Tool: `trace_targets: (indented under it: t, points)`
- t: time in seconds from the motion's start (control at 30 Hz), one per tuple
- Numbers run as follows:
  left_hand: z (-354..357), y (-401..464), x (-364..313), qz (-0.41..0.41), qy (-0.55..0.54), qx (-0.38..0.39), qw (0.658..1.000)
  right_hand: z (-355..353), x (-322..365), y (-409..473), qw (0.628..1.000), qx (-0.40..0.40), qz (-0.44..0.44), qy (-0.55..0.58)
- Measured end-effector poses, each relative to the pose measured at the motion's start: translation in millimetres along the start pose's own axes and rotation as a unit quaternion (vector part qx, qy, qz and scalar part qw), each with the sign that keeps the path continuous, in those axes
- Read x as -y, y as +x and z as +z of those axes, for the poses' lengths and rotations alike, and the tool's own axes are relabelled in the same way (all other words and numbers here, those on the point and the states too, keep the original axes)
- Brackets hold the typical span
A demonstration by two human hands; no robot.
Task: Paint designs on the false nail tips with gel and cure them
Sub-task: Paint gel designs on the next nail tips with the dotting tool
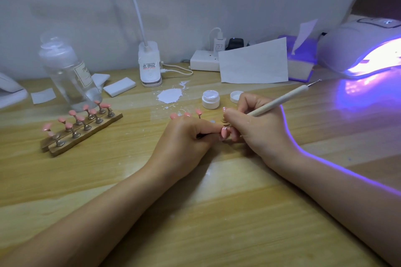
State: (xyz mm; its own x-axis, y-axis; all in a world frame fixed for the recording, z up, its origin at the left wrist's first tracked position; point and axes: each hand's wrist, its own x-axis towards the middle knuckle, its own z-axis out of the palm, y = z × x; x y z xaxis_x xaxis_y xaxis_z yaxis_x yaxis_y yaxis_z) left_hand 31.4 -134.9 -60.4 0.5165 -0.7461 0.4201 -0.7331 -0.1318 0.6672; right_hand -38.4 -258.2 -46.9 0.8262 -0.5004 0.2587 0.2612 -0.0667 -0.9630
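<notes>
My left hand point(186, 138) pinches a pink false nail tip point(223, 132) on a small stand at the table's middle. My right hand point(251, 125) grips a cream dotting pen point(280, 100), and its lower tip touches that nail. Three more pink tips point(187, 115) on stands sit just behind my left hand. A wooden holder point(82, 134) at the left carries several pink tips point(74, 118). An open white gel jar point(210, 99) stands behind my hands with its lid point(235, 96) beside it. The UV lamp point(364, 47) at the far right glows purple.
A clear pump bottle point(67, 71) stands at the back left beside white pads point(119, 86). A smear of white gel point(169, 95) lies on the wooden table point(195, 212). A desk lamp base point(149, 65), power strip point(204, 60), paper sheet point(253, 63) and tissue box point(300, 60) line the back.
</notes>
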Motion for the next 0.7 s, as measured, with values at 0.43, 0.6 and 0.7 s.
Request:
trace_targets:
  t: [0.43,0.6,0.7]
  points:
    - [0.7,-0.2,0.6,-0.001,-0.009,-0.003,1.0,-0.7,-0.5,-0.3,0.999,-0.031,-0.012,0.003]
    - [1.9,0.1,0.4,-0.019,-0.022,-0.024,0.999,-4.0,1.0,1.1,0.992,-0.118,-0.05,0.013]
    - [2.1,0.3,-0.4,-0.018,-0.028,-0.023,0.999,-5.0,4.1,2.6,0.989,-0.146,-0.027,0.027]
